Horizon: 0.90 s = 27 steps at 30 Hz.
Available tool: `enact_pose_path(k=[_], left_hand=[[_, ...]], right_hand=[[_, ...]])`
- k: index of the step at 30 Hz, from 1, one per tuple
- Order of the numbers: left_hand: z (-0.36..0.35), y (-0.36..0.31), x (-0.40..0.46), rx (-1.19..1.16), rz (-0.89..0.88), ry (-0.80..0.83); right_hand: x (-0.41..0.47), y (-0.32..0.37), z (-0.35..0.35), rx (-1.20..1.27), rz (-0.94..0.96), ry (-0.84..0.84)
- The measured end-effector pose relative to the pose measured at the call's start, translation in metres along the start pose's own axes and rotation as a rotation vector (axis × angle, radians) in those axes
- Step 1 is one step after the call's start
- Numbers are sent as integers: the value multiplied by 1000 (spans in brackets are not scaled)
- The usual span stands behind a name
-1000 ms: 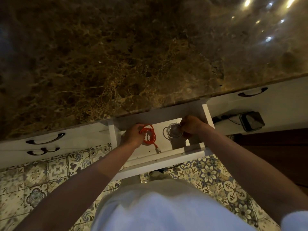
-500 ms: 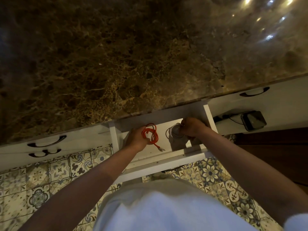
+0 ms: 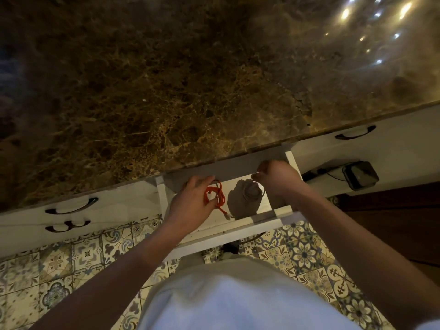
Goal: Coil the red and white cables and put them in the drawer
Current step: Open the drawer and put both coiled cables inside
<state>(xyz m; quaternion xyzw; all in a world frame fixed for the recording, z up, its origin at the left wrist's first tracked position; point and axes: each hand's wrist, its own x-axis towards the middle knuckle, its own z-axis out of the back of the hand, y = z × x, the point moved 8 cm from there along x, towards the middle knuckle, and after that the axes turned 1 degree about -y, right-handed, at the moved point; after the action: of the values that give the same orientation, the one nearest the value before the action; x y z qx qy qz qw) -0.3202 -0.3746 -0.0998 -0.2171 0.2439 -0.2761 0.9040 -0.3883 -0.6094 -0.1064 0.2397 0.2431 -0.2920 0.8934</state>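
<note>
Both hands are down in the open drawer (image 3: 266, 219), which is pulled out from under the marble counter (image 3: 166, 91). The left hand (image 3: 190, 203) lies over the red cable (image 3: 215, 197), its fingers resting on the coil at the rear left of the drawer floor; whether they pinch it or merely press it, I cannot tell. The right hand (image 3: 277, 178) is curled at the rear right of the drawer, and a thin pale strand shows at its fingertips. That is probably the white cable (image 3: 263, 190), most of it lost in the hand's shadow, so the hold itself is not clear.

Both cables look light and limp. A loose coil of this kind tends to spring open once let go, so I would hold it across several loops at once, not by a single strand or by the plug. The red one's free end with its plug trails toward the drawer front, below the left hand.

Count: one red cable, one white cable, one open drawer. Three dark handles show on the closed fronts, two left of the left hand and one beyond the right. One dark box (image 3: 360, 175) with a cord sits to the right of the right hand.
</note>
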Motion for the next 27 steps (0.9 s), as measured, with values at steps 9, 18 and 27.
enact_pose_path(k=[9,18,27], left_hand=[[73,-56,-24,51,-341,-302],[135,-73,3,161,-444,-429],[153,-53,38,255,-513,-278]], right_hand=[[-58,46,64,500,199,-46],[-120,58,90,866,340,-205],[-165,52,56,1022,186,-531]])
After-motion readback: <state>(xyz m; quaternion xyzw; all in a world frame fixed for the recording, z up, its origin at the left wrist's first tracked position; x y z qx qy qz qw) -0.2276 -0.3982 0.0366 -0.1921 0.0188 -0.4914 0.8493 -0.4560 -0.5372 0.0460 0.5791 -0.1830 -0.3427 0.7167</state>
